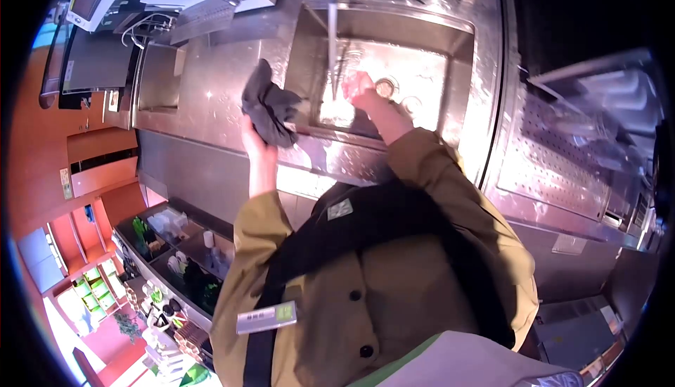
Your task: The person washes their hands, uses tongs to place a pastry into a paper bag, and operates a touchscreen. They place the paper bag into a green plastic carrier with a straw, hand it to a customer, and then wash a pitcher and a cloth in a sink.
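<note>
A dark grey cloth (267, 102) hangs bunched in my left hand (259, 144), my fingers closed around its lower part. The cloth is held over the metal counter, just left of the sink's front corner. My right hand (365, 95) reaches into the stainless steel sink (380, 24), close to the faucet spout (332, 35). Bright glare washes out its fingers, and I cannot tell whether they hold anything. A round drain (384, 87) shows in the sink bottom beside this hand.
A perforated metal drainboard (555, 155) lies right of the sink, with blurred clear containers (598, 105) above it. Wet steel counter (211, 77) stretches left toward a small recessed basin (160, 77). Machines with a display (86, 1) stand at the upper left.
</note>
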The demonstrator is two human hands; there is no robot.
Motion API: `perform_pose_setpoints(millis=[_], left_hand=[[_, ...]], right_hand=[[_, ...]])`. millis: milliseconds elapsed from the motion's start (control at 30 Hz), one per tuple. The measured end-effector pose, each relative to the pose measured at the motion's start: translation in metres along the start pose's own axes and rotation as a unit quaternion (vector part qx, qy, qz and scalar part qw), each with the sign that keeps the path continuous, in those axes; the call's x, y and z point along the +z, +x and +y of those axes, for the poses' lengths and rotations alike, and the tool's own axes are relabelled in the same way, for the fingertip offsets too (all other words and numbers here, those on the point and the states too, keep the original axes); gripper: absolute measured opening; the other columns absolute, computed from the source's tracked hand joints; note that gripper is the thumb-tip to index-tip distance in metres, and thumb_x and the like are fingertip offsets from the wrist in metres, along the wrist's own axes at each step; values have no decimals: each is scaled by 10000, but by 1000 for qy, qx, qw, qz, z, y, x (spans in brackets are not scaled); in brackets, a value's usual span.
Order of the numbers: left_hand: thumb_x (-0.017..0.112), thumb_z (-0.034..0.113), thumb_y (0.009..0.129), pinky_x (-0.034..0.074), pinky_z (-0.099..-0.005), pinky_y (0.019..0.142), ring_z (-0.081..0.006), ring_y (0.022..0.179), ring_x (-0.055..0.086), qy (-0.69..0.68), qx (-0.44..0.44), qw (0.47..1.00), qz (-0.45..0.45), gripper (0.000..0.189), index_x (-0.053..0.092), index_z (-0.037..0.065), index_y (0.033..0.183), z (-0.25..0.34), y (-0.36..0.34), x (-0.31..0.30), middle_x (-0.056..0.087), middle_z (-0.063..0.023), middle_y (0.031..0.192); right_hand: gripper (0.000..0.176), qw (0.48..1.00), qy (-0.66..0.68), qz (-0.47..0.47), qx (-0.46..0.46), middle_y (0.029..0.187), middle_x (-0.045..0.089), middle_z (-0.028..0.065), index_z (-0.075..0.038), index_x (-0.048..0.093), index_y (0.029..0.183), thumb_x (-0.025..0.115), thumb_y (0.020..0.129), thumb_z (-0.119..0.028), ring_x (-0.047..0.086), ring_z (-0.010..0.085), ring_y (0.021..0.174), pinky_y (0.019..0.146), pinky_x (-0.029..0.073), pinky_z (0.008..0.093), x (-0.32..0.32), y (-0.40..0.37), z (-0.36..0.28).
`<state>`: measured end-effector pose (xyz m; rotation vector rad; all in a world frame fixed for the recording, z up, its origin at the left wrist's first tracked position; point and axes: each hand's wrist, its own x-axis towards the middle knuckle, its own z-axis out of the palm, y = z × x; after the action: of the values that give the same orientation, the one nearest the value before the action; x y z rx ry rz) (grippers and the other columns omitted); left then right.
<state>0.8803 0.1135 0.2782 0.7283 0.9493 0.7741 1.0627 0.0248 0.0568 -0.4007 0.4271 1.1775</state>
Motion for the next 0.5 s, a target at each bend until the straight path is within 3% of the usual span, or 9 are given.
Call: perform_pose_setpoints(millis=[33, 67, 133, 200, 300, 367, 433, 500], left_hand=[[428, 217, 813, 403, -301, 848, -175, 935, 519, 8, -14, 1000, -19, 284, 498, 36, 1020, 8, 6, -8, 547, -53, 992], [428, 219, 817, 395, -300, 862, -175, 952, 513, 14, -32, 999, -35, 296, 488, 34, 1040, 14, 7, -13, 539, -55, 1012], [371, 246, 844, 373, -338, 909, -211, 1019, 491, 26, -49, 998, 2, 361, 459, 22, 1113, 28, 8, -14, 518, -87, 1102], [368, 247, 846, 375, -339, 904, -207, 1011, 494, 22, -62, 998, -7, 357, 462, 23, 1107, 39, 21, -25, 521, -85, 1098], [427, 253, 828, 421, -316, 821, -183, 918, 524, 19, -53, 998, -6, 306, 487, 41, 1042, 44, 44, -40, 543, -63, 995], [410, 253, 839, 419, -326, 825, -193, 930, 520, 38, -49, 998, -11, 322, 474, 38, 1070, 46, 48, -36, 536, -73, 1013], [392, 246, 848, 408, -345, 849, -217, 969, 507, 59, -40, 995, -74, 358, 443, 26, 1125, 50, 42, -6, 511, -101, 1069], [380, 242, 855, 390, -366, 876, -240, 1010, 486, 79, -38, 983, -163, 392, 408, 14, 1172, 52, 38, 14, 475, -128, 1129]], right_hand=[[172, 997, -24, 71, 8, 595, 463, 84, -69, 468, 721, 395, 742, -224, 471, 216, 538, 446, 384, 348, -4, 23, 11], [94, 992, -51, 118, -17, 582, 440, 41, -134, 431, 701, 440, 783, -180, 446, 160, 480, 422, 379, 273, 18, 21, 24], [79, 981, 42, 189, 28, 589, 443, 36, -130, 436, 711, 481, 766, -164, 452, 139, 508, 442, 374, 250, 29, 38, 27], [237, 966, 78, 246, 30, 646, 461, 63, -75, 454, 788, 424, 792, -310, 460, 187, 578, 540, 386, 313, 31, 51, 30], [350, 944, 156, 289, 37, 668, 455, 72, -55, 464, 839, 401, 805, -398, 450, 202, 601, 574, 388, 341, 53, 32, 25], [300, 951, 214, 218, 53, 608, 457, 50, -99, 483, 727, 475, 777, -395, 466, 184, 550, 490, 386, 302, 20, 66, 42], [285, 954, 276, 52, 105, 547, 458, 27, -143, 502, 616, 549, 749, -391, 483, 166, 499, 406, 384, 264, -40, 119, 51], [246, 982, 166, 84, 40, 623, 500, 65, -113, 528, 660, 555, 728, -348, 512, 201, 592, 472, 407, 298, -6, 75, 30]])
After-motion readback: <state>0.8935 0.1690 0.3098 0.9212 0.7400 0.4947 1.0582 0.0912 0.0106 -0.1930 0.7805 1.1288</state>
